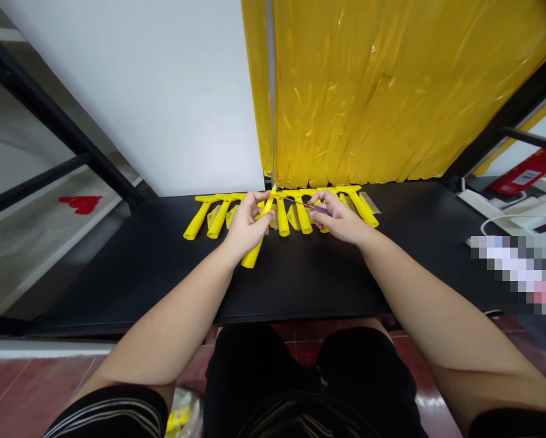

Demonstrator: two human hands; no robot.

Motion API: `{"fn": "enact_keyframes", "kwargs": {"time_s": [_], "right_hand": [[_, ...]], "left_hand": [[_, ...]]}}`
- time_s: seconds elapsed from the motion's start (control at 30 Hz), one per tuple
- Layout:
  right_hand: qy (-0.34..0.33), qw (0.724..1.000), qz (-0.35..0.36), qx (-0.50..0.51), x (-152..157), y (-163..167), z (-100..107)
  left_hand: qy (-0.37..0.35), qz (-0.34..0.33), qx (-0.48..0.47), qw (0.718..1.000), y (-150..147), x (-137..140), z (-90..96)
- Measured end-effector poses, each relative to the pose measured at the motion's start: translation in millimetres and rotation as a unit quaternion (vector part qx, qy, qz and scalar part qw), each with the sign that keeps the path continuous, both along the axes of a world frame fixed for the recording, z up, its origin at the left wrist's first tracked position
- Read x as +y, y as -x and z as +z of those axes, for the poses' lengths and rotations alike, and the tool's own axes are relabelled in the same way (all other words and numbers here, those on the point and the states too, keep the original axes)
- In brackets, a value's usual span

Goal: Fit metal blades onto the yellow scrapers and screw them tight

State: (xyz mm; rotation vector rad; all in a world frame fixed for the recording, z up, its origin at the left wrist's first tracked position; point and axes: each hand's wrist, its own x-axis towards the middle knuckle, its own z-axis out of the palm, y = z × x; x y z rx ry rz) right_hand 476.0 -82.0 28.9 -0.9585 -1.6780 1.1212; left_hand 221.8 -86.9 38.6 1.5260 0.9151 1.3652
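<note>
My left hand [246,226] is closed around a yellow plastic scraper-like tool [253,252], its round handle tilted down toward me. In my right hand [339,220] is a thin screwdriver [318,210] with a dark purplish handle. Its shaft points left and its tip meets the upper part of the held tool, though the exact contact is too small to make out. Behind both hands lies a row of several similar yellow tools [198,222], handles toward me, with small yellow-labelled pieces [213,214] between them. My hands hide part of this row.
The row lies on a black tabletop [300,280] against a white panel [163,91] and yellow plastic sheeting [368,91]. Black metal posts flank it. White power strips and cables [496,210] are at right. A red object [80,204] lies at left, beyond the post.
</note>
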Motion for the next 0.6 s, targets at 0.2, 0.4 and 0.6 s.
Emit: {"fn": "enact_keyframes", "kwargs": {"time_s": [0.2,0.4,0.6], "right_hand": [[0.006,0.999,-0.029,0.012,6.1,0.0,-1.4],[0.012,1.0,0.007,0.025,1.4,1.3,-0.7],[-0.018,0.999,-0.042,-0.028,5.4,-1.0,-3.9]], "left_hand": [[-0.006,0.003,0.016,1.0,0.8,0.0,-1.1],[-0.01,0.002,0.025,1.0,2.9,2.1,-4.4],[0.01,0.005,0.007,1.0,1.3,-0.4,-1.5]]}}
